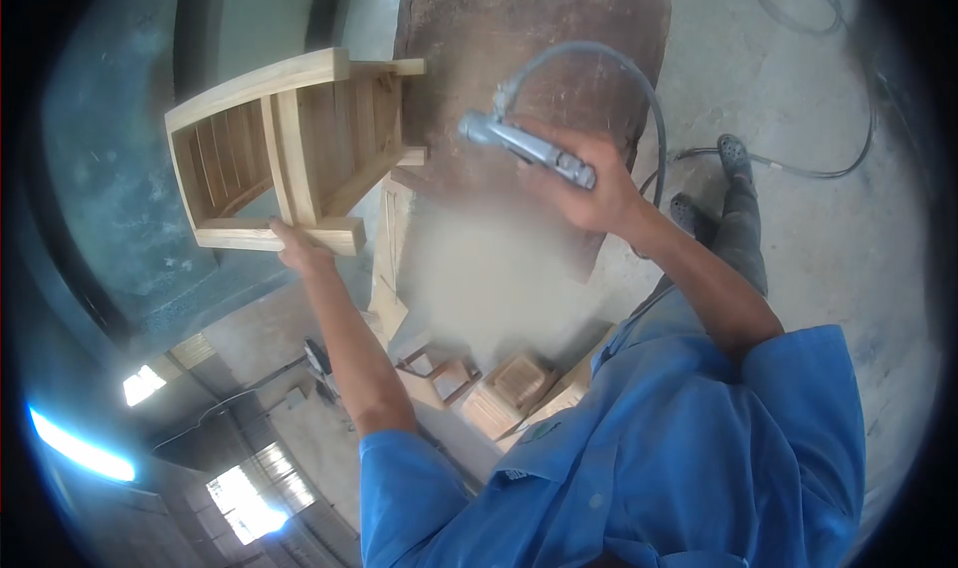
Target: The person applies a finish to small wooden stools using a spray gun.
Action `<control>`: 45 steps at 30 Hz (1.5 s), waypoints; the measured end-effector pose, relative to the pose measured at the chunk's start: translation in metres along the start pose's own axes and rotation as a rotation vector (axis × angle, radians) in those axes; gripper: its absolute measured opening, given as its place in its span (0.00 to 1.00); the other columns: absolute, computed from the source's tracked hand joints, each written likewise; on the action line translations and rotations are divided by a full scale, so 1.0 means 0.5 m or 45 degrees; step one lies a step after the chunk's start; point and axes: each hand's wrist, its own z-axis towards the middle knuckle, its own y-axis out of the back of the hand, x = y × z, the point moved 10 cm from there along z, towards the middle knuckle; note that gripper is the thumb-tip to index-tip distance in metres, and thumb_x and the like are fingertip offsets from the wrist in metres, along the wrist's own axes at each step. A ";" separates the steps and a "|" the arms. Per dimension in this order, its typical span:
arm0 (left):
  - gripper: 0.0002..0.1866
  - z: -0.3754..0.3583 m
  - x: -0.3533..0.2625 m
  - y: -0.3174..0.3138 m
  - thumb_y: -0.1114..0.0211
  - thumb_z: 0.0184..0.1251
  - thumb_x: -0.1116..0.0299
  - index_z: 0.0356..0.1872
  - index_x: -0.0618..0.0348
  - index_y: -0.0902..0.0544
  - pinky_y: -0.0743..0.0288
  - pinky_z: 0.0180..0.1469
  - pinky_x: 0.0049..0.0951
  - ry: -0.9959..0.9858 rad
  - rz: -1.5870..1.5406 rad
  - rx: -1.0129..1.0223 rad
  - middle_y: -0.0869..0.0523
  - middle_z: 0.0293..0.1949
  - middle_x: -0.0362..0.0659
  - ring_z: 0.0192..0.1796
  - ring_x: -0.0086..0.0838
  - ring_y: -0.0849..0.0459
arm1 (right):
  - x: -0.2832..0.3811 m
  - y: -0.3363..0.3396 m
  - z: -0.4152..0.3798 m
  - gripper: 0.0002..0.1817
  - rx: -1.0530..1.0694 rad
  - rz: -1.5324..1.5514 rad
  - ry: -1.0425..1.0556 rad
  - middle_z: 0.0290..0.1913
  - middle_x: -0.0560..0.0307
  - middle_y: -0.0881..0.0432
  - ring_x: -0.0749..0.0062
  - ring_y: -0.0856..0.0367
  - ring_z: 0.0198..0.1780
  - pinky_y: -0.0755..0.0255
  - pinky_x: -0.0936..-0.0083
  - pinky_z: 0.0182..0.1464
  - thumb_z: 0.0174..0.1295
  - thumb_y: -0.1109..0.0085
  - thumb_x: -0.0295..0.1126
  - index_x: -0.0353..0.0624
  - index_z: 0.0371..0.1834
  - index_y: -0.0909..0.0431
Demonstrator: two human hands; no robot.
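My left hand (302,251) grips the lower rail of a small pale wooden chair (289,154), its fingers wrapped round the wood. The chair is tilted on its side, with slats showing inside its frame. My right hand (589,184) is closed round a silver metal spray gun (539,151), whose head points left toward the chair, apart from it. A grey hose (629,64) joins the gun near its head and loops back over my forearm. Part of the gun's grip is hidden by my fingers.
A brown sheet (529,19) lies on the concrete floor (798,239). Several wooden pieces (514,388) stand near my body. More hose (828,169) trails across the floor near my shoes (733,157). A greenish wall panel (120,169) is behind the chair.
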 end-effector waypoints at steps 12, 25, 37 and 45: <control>0.41 0.091 -0.034 -0.003 0.38 0.63 0.48 0.67 0.73 0.34 0.21 0.57 0.49 0.094 0.051 0.020 0.26 0.61 0.57 0.58 0.49 0.20 | -0.052 -0.127 -0.013 0.28 0.256 0.154 0.027 0.38 0.43 0.11 0.68 0.11 0.34 0.21 0.75 0.37 0.58 0.30 0.37 0.33 0.60 0.20; 0.39 0.109 -0.016 0.012 0.40 0.65 0.52 0.68 0.76 0.36 0.22 0.57 0.44 0.031 0.048 0.066 0.26 0.61 0.58 0.59 0.47 0.21 | -0.150 -0.172 0.067 0.25 0.175 0.055 -0.169 0.32 0.48 0.12 0.67 0.12 0.31 0.21 0.73 0.34 0.64 0.35 0.40 0.35 0.61 0.21; 0.37 0.112 0.015 0.050 0.41 0.65 0.56 0.67 0.77 0.36 0.23 0.57 0.44 0.025 0.007 0.077 0.25 0.60 0.57 0.57 0.46 0.21 | -0.236 -0.231 0.094 0.27 -0.023 -0.032 -0.285 0.27 0.57 0.14 0.78 0.18 0.26 0.26 0.74 0.27 0.64 0.35 0.44 0.41 0.64 0.22; 0.36 0.159 0.012 0.048 0.38 0.64 0.55 0.63 0.77 0.33 0.18 0.49 0.44 -0.043 -0.011 0.084 0.22 0.55 0.56 0.52 0.44 0.17 | -0.249 -0.320 0.044 0.26 0.236 -0.008 -0.241 0.32 0.52 0.12 0.73 0.15 0.29 0.23 0.72 0.33 0.64 0.34 0.42 0.43 0.64 0.21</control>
